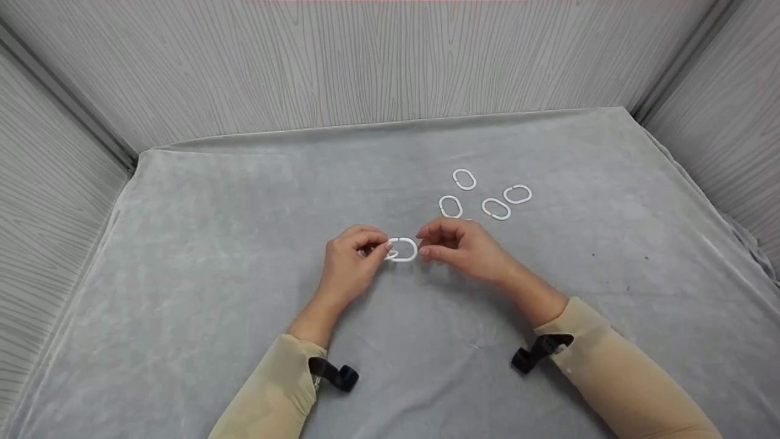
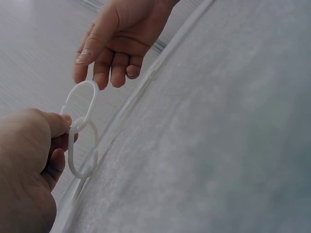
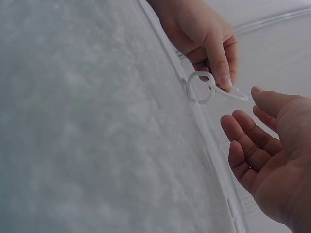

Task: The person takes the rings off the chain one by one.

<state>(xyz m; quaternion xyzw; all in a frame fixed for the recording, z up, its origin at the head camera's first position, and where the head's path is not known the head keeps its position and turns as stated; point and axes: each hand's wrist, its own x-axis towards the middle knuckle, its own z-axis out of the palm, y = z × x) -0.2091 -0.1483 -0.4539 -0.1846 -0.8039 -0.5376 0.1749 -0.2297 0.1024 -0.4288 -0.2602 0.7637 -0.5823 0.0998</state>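
Observation:
My left hand [image 1: 350, 262] pinches a white oval plastic link [image 1: 416, 250] between thumb and fingertips, with the link's rounded end pointing right. Through that held link hangs a second white link [image 2: 71, 150], seen below the thumb in the left wrist view. Part of a further white link [image 2: 80, 187] shows at the lower end of the hanging one. My right hand [image 1: 466, 247] is just right of the held link, its fingers loosely bent and nothing between them. In the right wrist view a small gap separates its thumb tip from the link's end.
Several loose white links lie beyond my right hand, among them one at the far side [image 1: 464, 169] and one at the right [image 1: 518, 203]. Another [image 1: 468, 219] is partly hidden by the right hand. Grey cloth [image 1: 183, 274] covers the table; wood-patterned panels [image 1: 365, 61] stand around it.

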